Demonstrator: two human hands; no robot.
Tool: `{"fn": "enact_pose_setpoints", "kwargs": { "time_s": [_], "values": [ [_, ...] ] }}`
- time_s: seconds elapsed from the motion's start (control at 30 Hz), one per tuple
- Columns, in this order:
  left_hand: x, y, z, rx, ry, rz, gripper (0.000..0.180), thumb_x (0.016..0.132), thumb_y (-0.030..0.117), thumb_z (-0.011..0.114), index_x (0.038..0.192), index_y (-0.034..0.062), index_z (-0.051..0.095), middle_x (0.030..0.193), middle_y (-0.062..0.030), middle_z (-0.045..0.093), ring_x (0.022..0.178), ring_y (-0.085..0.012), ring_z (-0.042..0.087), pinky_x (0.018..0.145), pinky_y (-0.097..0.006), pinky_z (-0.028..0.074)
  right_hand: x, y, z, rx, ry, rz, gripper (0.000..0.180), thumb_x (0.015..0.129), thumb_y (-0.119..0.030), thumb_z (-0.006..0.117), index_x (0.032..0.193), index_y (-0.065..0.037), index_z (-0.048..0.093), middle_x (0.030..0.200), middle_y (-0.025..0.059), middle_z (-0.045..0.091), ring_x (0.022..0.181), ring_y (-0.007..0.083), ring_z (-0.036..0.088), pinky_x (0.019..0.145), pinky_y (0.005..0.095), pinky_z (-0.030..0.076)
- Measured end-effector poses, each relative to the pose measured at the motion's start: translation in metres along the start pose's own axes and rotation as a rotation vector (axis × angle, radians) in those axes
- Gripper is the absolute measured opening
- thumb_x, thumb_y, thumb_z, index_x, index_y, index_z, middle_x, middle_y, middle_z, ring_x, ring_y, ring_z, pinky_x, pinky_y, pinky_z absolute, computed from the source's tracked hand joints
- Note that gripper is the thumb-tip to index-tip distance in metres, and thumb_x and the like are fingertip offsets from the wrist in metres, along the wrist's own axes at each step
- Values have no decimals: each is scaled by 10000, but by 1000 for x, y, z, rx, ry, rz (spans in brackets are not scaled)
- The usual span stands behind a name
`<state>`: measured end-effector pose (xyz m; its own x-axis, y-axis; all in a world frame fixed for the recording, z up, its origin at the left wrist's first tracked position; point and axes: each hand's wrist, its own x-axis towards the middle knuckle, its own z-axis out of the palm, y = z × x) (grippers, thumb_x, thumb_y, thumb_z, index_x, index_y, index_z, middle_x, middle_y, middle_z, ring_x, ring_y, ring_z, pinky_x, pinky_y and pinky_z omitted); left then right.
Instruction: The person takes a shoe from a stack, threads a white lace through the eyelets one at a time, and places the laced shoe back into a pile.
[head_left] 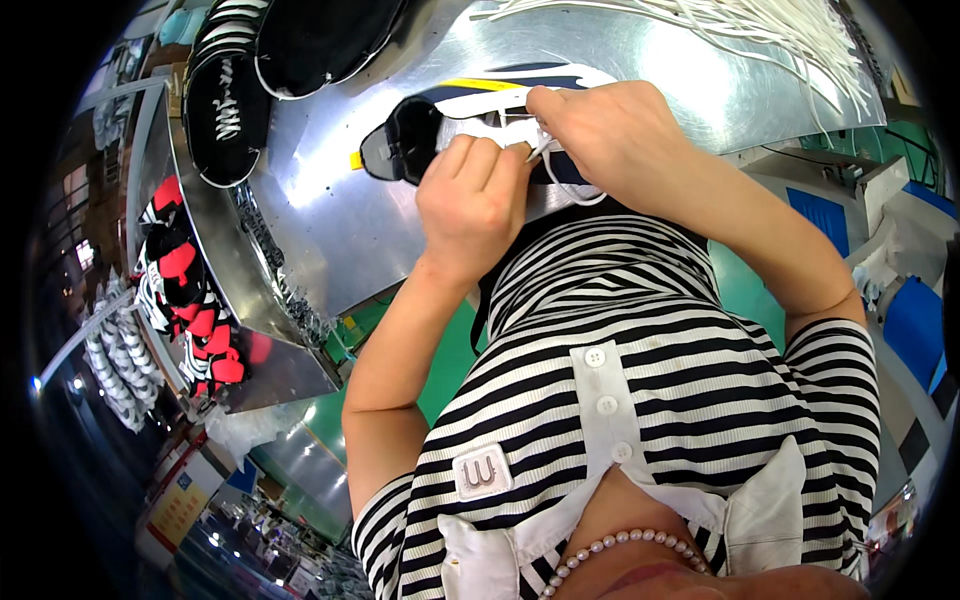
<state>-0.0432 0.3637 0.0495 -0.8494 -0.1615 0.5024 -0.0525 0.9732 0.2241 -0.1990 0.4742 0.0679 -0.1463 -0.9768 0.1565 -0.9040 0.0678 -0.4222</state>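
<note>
A shoe upper (pixel 402 142) lies on the metal worktable in front of me, with a black opening toward the left and navy, white and yellow parts. Over its lacing area, my left hand (pixel 472 205) is closed in a pinch on a white shoelace (pixel 548 162). My right hand (pixel 615 135) also pinches the lace, close beside the left fingertips. A loop of lace hangs down below the right hand. The fingertips partly hide the eyelets.
The shiny metal worktable (pixel 325 225) carries a bundle of white laces (pixel 745 30) at the far right. Black uppers (pixel 228 125) with white stitching lie at the far left. Beyond the table's left edge hang red, black and white uppers (pixel 180 265).
</note>
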Motion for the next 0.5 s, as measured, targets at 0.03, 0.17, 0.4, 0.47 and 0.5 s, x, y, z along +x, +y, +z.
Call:
{"fn": "enact_pose_setpoints", "kwargs": {
  "time_s": [0.03, 0.17, 0.4, 0.47, 0.5],
  "values": [
    [-1, 2, 2, 18, 11, 3, 178, 693, 21, 764, 837, 51, 663, 681, -59, 520, 622, -238, 514, 536, -340, 417, 4, 1, -1, -43, -57, 21, 143, 811, -81, 643, 949, -51, 623, 792, 98, 676, 738, 283, 664, 610, 361, 496],
    [-2, 1, 4, -41, 13, 8, 175, 694, 21, 769, 824, 52, 656, 687, -59, 524, 624, -239, 515, 542, -343, 419, 24, 16, -4, 392, -207, 164, 166, 806, -143, 667, 959, -77, 669, 818, 96, 689, 785, 288, 667, 690, 396, 504],
    [0, 1, 5, -147, -67, -26, 193, 692, 24, 771, 840, 46, 649, 700, -62, 536, 646, -247, 528, 561, -351, 432, 32, 28, -8, 817, 50, 105, 177, 854, -127, 669, 1011, -46, 665, 850, 69, 706, 724, 169, 657, 667, 287, 503],
    [-3, 1, 4, -121, -51, -42, 186, 694, 27, 768, 836, 49, 649, 703, -62, 537, 649, -247, 532, 565, -349, 435, 24, 17, -21, 760, -49, 64, 156, 891, -63, 653, 1041, -22, 651, 825, 29, 697, 773, 74, 653, 676, 219, 508],
    [-3, 2, 4, -115, -57, -40, 176, 693, 28, 764, 827, 54, 652, 707, -62, 539, 651, -247, 535, 565, -349, 436, 18, 12, -21, 737, -92, 70, 163, 882, -64, 652, 1042, -30, 650, 827, 67, 712, 759, 125, 687, 660, 234, 512]
  ]
}}
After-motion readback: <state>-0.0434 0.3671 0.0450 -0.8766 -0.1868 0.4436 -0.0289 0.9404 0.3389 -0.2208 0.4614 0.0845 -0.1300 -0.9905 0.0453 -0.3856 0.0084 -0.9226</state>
